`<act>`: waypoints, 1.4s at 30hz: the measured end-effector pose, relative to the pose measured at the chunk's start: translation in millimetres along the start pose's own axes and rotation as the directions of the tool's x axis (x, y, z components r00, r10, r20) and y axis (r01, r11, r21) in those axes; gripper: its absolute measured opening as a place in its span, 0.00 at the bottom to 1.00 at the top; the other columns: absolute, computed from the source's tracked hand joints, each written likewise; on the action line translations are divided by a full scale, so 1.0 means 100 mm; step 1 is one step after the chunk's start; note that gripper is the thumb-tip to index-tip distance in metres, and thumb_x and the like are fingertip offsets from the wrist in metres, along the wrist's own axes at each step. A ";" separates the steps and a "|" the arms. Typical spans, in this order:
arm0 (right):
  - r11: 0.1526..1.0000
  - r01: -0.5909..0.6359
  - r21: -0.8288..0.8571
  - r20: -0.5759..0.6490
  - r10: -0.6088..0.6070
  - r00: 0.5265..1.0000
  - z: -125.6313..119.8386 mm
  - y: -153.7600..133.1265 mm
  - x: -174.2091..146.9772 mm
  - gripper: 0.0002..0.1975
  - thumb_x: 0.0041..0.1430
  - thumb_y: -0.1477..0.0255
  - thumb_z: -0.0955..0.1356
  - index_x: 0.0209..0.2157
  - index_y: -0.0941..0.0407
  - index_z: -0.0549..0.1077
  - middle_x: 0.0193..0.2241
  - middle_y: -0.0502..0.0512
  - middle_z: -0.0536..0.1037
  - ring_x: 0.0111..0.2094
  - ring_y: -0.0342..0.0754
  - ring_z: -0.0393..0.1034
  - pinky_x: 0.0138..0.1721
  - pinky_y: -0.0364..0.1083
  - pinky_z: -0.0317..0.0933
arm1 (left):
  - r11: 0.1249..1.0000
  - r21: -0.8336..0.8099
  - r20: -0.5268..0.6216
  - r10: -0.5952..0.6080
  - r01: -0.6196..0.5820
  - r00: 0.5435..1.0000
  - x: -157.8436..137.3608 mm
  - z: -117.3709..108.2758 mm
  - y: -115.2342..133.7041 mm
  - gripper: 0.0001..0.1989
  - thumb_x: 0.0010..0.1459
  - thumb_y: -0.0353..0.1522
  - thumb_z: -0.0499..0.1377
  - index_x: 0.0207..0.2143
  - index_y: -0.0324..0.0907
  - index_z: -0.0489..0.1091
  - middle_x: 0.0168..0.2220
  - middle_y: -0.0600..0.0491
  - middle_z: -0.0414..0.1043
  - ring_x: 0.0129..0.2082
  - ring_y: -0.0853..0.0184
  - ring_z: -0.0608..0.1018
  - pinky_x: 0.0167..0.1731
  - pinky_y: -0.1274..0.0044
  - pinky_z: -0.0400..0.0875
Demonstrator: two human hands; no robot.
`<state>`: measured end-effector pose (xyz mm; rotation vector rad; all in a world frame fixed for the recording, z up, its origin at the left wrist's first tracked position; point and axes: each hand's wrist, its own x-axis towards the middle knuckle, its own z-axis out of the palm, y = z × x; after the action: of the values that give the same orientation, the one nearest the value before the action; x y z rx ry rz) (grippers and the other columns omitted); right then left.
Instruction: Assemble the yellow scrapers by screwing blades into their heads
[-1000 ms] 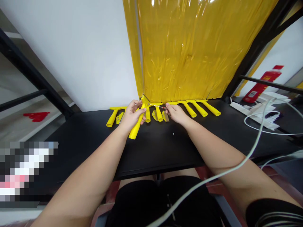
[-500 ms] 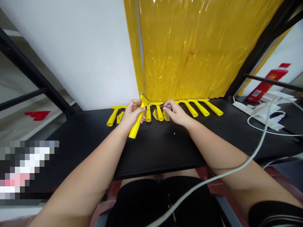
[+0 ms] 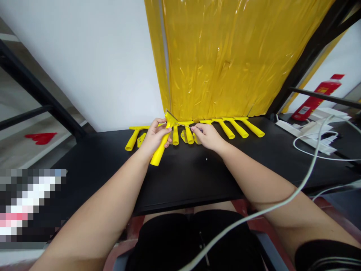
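Head view, landmark = held yellow tool [image 3: 159,152]. Left of it on the black counter [image 3: 180,184]: 1 yellow handle [image 3: 131,140], 1 small yellow piece [image 3: 141,140]. Left hand [image 3: 153,136] wrapped round the tool: bright yellow, flared head, thin dark edge strip, round shaft, tilted, above counter. Right of it: 2 similar handles [image 3: 175,136], 1 thin metal rod [image 3: 184,125] pinched by right hand [image 3: 209,136], tip at tool's head; 3 clear handles [image 3: 239,127]; 1 red bottle [image 3: 318,97]. Others part-hidden, can't count.

Glare streaks the yellow plastic sheet [image 3: 231,64] brightly.
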<state>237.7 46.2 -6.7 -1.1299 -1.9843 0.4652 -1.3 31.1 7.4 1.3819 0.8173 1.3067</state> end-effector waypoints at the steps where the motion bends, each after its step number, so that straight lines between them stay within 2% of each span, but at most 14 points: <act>1: 0.998 -0.039 0.056 0.008 0.038 0.999 0.00 0.01 0.01 0.23 0.70 0.54 0.63 0.25 0.54 0.66 0.21 0.48 0.65 0.24 0.45 0.59 0.29 0.46 0.52 | 1.000 0.007 0.010 0.002 -0.002 1.000 0.00 -0.01 0.00 0.21 0.54 0.32 0.66 0.44 0.48 0.59 0.39 0.57 0.73 0.19 0.75 0.75 0.13 0.84 0.63; 4: 0.943 -0.183 0.277 0.097 0.162 0.982 0.00 0.05 0.03 0.23 0.69 0.54 0.64 0.24 0.53 0.63 0.17 0.45 0.59 0.20 0.42 0.54 0.26 0.45 0.53 | 1.000 0.021 0.035 0.018 -0.019 0.999 0.01 -0.04 -0.02 0.20 0.54 0.32 0.67 0.44 0.48 0.59 0.40 0.56 0.73 0.18 0.74 0.76 0.12 0.83 0.63; 6: 0.892 -0.261 0.370 0.198 0.199 0.960 -0.01 0.07 0.05 0.19 0.70 0.60 0.64 0.26 0.54 0.66 0.17 0.44 0.61 0.19 0.42 0.56 0.25 0.44 0.56 | 0.999 0.027 0.049 0.022 -0.023 0.999 0.01 -0.04 -0.04 0.20 0.54 0.31 0.67 0.44 0.47 0.60 0.40 0.56 0.72 0.18 0.73 0.76 0.12 0.83 0.63; 10: 0.907 -0.289 0.307 0.340 0.178 0.923 -0.10 0.11 0.05 0.07 0.65 0.73 0.65 0.35 0.57 0.74 0.26 0.53 0.77 0.25 0.44 0.70 0.28 0.43 0.63 | 0.999 0.045 0.065 -0.025 0.022 0.998 0.02 0.00 -0.06 0.20 0.53 0.31 0.67 0.45 0.46 0.61 0.40 0.54 0.73 0.18 0.72 0.76 0.12 0.82 0.64; 13: 0.952 -0.209 0.225 0.413 0.101 0.905 -0.27 0.14 0.01 0.04 0.60 0.75 0.66 0.32 0.56 0.73 0.29 0.53 0.81 0.28 0.44 0.72 0.32 0.44 0.64 | 0.997 0.040 0.040 -0.064 0.062 0.997 0.04 0.01 -0.07 0.21 0.52 0.30 0.67 0.46 0.45 0.62 0.37 0.55 0.74 0.17 0.71 0.76 0.12 0.81 0.64; 15: 0.975 -0.160 0.154 0.541 0.052 0.839 -0.39 0.15 -0.03 0.03 0.57 0.73 0.70 0.28 0.55 0.75 0.28 0.51 0.81 0.28 0.44 0.71 0.32 0.43 0.62 | 0.996 0.023 0.024 -0.090 0.089 0.996 0.05 -0.01 -0.07 0.22 0.52 0.30 0.67 0.46 0.45 0.62 0.34 0.55 0.74 0.17 0.70 0.76 0.12 0.81 0.64; 16: 0.978 -0.170 0.118 0.627 0.059 0.776 -0.44 0.15 -0.05 0.03 0.54 0.71 0.72 0.29 0.55 0.76 0.27 0.51 0.81 0.27 0.45 0.71 0.30 0.43 0.61 | 0.994 0.014 0.014 -0.106 0.106 0.994 0.06 -0.03 -0.08 0.22 0.52 0.30 0.67 0.47 0.45 0.62 0.31 0.56 0.74 0.16 0.70 0.76 0.13 0.81 0.64; 19: 0.971 -0.235 -0.033 0.739 0.182 0.648 -0.48 0.13 -0.10 0.13 0.42 0.66 0.80 0.29 0.54 0.79 0.21 0.48 0.78 0.21 0.45 0.69 0.25 0.44 0.56 | 0.987 -0.008 -0.003 -0.162 0.162 0.987 0.09 -0.10 -0.09 0.21 0.54 0.30 0.66 0.47 0.46 0.62 0.25 0.58 0.72 0.16 0.69 0.75 0.14 0.82 0.64; 23: 0.948 -0.259 -0.184 0.730 0.308 0.610 -0.37 0.01 -0.14 0.11 0.38 0.69 0.79 0.25 0.53 0.78 0.18 0.47 0.77 0.20 0.48 0.73 0.26 0.44 0.58 | 0.974 -0.053 -0.005 -0.221 0.221 0.975 0.13 -0.14 -0.13 0.21 0.54 0.30 0.66 0.47 0.45 0.63 0.25 0.55 0.74 0.18 0.68 0.77 0.15 0.82 0.64; 29: 0.932 -0.156 -0.327 0.692 0.348 0.632 -0.28 -0.18 -0.16 0.05 0.44 0.78 0.71 0.21 0.54 0.74 0.18 0.51 0.78 0.23 0.50 0.74 0.26 0.45 0.60 | 0.944 -0.104 0.029 -0.312 0.313 0.950 0.17 -0.14 -0.16 0.18 0.53 0.28 0.67 0.45 0.43 0.65 0.27 0.52 0.75 0.19 0.68 0.77 0.14 0.82 0.63; 32: 0.987 -0.098 -0.125 0.667 0.157 0.729 -0.31 -0.18 -0.14 0.03 0.48 0.76 0.70 0.25 0.54 0.75 0.20 0.50 0.78 0.24 0.48 0.73 0.28 0.45 0.61 | 0.932 -0.082 0.055 -0.350 0.353 0.935 0.14 -0.12 -0.13 0.17 0.53 0.28 0.67 0.43 0.42 0.66 0.26 0.52 0.74 0.19 0.68 0.77 0.14 0.82 0.64; 36: 0.956 -0.027 0.292 0.373 -0.088 0.924 -0.32 -0.13 -0.09 0.05 0.57 0.69 0.71 0.33 0.55 0.74 0.26 0.50 0.77 0.28 0.45 0.70 0.33 0.46 0.63 | 0.882 -0.001 0.116 -0.469 0.472 0.876 0.06 -0.04 -0.06 0.18 0.53 0.29 0.68 0.44 0.43 0.66 0.28 0.53 0.75 0.18 0.69 0.76 0.13 0.83 0.63; 38: 0.925 -0.007 0.380 0.243 -0.092 0.966 -0.29 -0.12 -0.07 0.09 0.60 0.64 0.71 0.34 0.55 0.73 0.26 0.49 0.74 0.27 0.44 0.67 0.33 0.46 0.62 | 0.864 -0.004 0.162 -0.496 0.503 0.853 0.01 0.02 -0.04 0.19 0.52 0.29 0.69 0.44 0.44 0.66 0.31 0.52 0.76 0.18 0.70 0.76 0.12 0.83 0.62; 42: 0.901 0.022 0.434 0.177 -0.109 0.978 -0.16 -0.06 -0.04 0.11 0.60 0.62 0.73 0.36 0.54 0.73 0.26 0.47 0.69 0.27 0.44 0.62 0.31 0.46 0.60 | 0.863 0.020 0.275 -0.490 0.504 0.827 -0.07 0.14 0.01 0.18 0.52 0.31 0.68 0.43 0.44 0.66 0.28 0.54 0.74 0.17 0.71 0.75 0.13 0.83 0.61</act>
<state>247.7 38.6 5.4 -0.7576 -1.9451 0.9595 11.1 21.6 8.0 1.1645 0.8708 0.7074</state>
